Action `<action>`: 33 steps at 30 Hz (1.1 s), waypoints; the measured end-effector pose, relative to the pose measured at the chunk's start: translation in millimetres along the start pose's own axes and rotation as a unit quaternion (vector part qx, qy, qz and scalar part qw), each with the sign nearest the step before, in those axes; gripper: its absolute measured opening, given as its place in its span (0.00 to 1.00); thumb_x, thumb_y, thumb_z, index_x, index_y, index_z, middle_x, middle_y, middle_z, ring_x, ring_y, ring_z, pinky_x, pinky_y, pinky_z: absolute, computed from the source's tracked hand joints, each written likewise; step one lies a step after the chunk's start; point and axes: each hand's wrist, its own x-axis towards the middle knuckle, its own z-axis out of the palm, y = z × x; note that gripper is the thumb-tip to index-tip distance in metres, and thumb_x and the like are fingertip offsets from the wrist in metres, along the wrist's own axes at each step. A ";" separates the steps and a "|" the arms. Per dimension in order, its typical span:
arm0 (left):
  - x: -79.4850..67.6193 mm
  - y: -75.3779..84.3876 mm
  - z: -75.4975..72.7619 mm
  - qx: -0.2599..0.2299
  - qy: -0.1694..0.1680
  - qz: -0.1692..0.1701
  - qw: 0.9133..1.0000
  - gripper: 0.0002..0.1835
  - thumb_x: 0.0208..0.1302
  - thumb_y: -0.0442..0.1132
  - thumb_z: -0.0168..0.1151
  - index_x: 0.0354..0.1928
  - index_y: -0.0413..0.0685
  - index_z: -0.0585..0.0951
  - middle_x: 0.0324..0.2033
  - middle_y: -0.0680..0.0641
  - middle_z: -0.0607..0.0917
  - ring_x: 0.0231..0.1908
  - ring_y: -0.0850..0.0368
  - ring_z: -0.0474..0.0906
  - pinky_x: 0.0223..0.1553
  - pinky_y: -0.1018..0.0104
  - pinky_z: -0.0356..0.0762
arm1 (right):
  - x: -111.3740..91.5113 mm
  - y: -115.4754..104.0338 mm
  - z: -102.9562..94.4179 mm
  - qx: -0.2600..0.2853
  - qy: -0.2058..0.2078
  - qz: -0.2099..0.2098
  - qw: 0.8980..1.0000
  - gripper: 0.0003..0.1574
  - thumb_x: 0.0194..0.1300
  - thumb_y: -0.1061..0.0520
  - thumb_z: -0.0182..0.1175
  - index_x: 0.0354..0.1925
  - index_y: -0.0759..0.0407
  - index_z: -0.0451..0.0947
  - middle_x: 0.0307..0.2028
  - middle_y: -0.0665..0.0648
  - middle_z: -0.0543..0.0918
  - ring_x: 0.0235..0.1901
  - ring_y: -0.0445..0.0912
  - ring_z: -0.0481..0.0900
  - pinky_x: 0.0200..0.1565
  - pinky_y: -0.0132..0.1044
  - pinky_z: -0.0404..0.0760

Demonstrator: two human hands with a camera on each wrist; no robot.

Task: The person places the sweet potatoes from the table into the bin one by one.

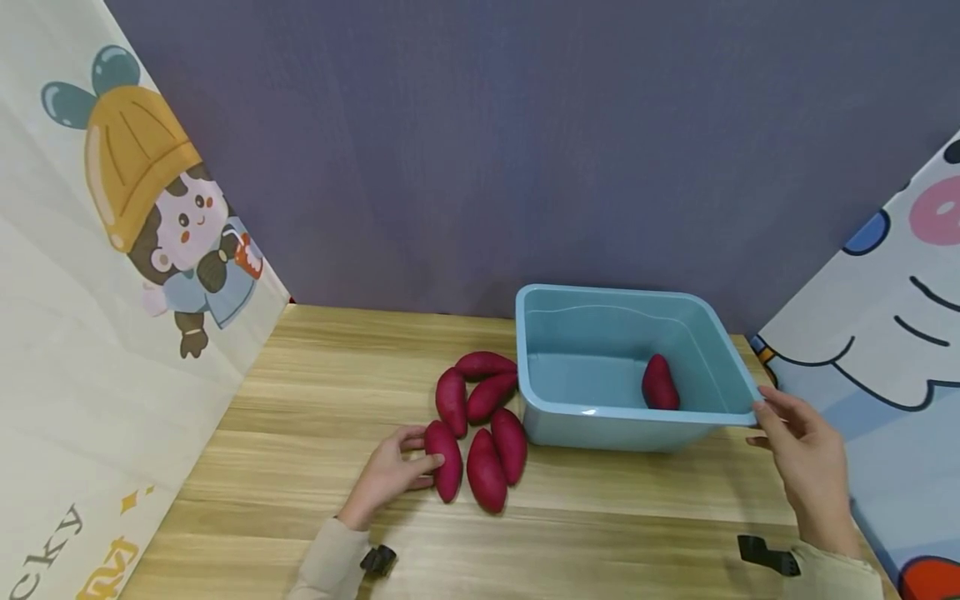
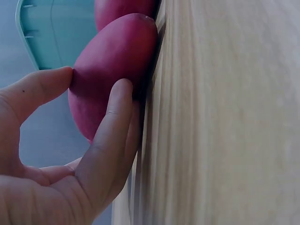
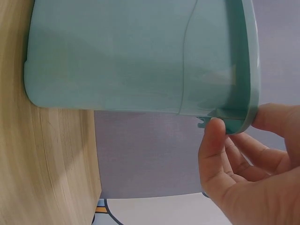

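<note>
My left hand (image 1: 391, 472) is at the leftmost of several red-purple sweet potatoes on the table. Its thumb and fingers lie along both sides of that sweet potato (image 1: 445, 462), and the left wrist view shows the fingertips against its skin. Behind it in that view, another sweet potato (image 2: 119, 10) is partly cut off. On the right, my right hand (image 1: 810, 462) pinches the front right corner of a light blue plastic tub (image 1: 600, 429) by its rim, as the right wrist view also shows. Inside the tub lies one sweet potato (image 1: 661, 383).
Other sweet potatoes (image 1: 487, 471) form a loose cluster beside the tub's left wall. The wooden table (image 1: 600, 533) meets a dark blue-grey backdrop (image 1: 480, 167) behind. Printed cloths with cartoon figures (image 1: 180, 208) hang at left and right.
</note>
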 end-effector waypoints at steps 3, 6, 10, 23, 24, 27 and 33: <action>1.1 -2.3 -2.3 -0.007 -0.006 0.002 1.000 0.33 0.60 0.31 0.70 0.64 0.27 0.67 0.54 0.28 0.74 0.39 0.47 0.85 0.41 0.51 0.87 | -0.1 0.4 0.0 0.004 -0.001 0.003 1.000 0.28 0.74 0.56 0.58 0.68 0.63 0.71 0.44 0.39 0.77 0.37 0.33 0.78 0.29 0.25 0.83; 1.3 -3.6 -4.2 -0.014 -0.010 -0.002 1.000 0.33 0.60 0.31 0.70 0.65 0.27 0.67 0.54 0.29 0.74 0.40 0.46 0.85 0.41 0.51 0.87 | -0.5 0.7 0.0 -0.002 0.000 0.003 1.000 0.27 0.75 0.56 0.57 0.68 0.63 0.71 0.44 0.38 0.77 0.37 0.32 0.78 0.29 0.25 0.83; 0.8 -3.5 -6.2 -0.023 -0.015 -0.005 1.000 0.34 0.61 0.31 0.70 0.65 0.27 0.67 0.54 0.29 0.75 0.39 0.46 0.85 0.41 0.50 0.87 | -1.2 1.5 0.1 -0.008 0.001 0.002 1.000 0.27 0.75 0.58 0.56 0.68 0.64 0.70 0.44 0.37 0.77 0.36 0.32 0.79 0.29 0.25 0.83; 2.9 17.6 -16.7 -0.062 -0.025 0.008 0.998 0.36 0.63 0.31 0.69 0.69 0.30 0.64 0.59 0.29 0.74 0.42 0.43 0.85 0.46 0.46 0.84 | -2.0 0.4 0.9 0.012 0.000 0.010 1.000 0.27 0.74 0.58 0.58 0.68 0.63 0.71 0.44 0.38 0.78 0.36 0.32 0.79 0.29 0.25 0.83; 3.5 20.2 -17.9 -0.069 -0.025 0.010 0.997 0.36 0.63 0.31 0.69 0.69 0.30 0.63 0.59 0.29 0.73 0.42 0.43 0.85 0.47 0.46 0.84 | -1.9 0.2 1.0 0.008 0.000 0.011 1.000 0.27 0.74 0.57 0.58 0.68 0.63 0.71 0.44 0.38 0.77 0.36 0.32 0.79 0.29 0.25 0.83; 7.6 28.6 -19.6 -0.089 -0.023 0.017 0.996 0.35 0.63 0.28 0.67 0.69 0.29 0.62 0.59 0.28 0.70 0.41 0.42 0.85 0.48 0.46 0.83 | -1.2 -1.0 1.8 -0.013 0.002 0.012 1.000 0.28 0.75 0.55 0.57 0.68 0.62 0.70 0.44 0.37 0.77 0.37 0.32 0.78 0.29 0.25 0.83; 18.4 51.6 -21.0 -0.101 -0.022 0.037 0.994 0.34 0.62 0.26 0.67 0.69 0.32 0.64 0.58 0.30 0.68 0.41 0.41 0.85 0.50 0.42 0.81 | -1.4 -1.8 2.0 -0.029 0.006 0.006 1.000 0.28 0.75 0.54 0.57 0.68 0.61 0.71 0.44 0.38 0.77 0.38 0.31 0.78 0.30 0.25 0.83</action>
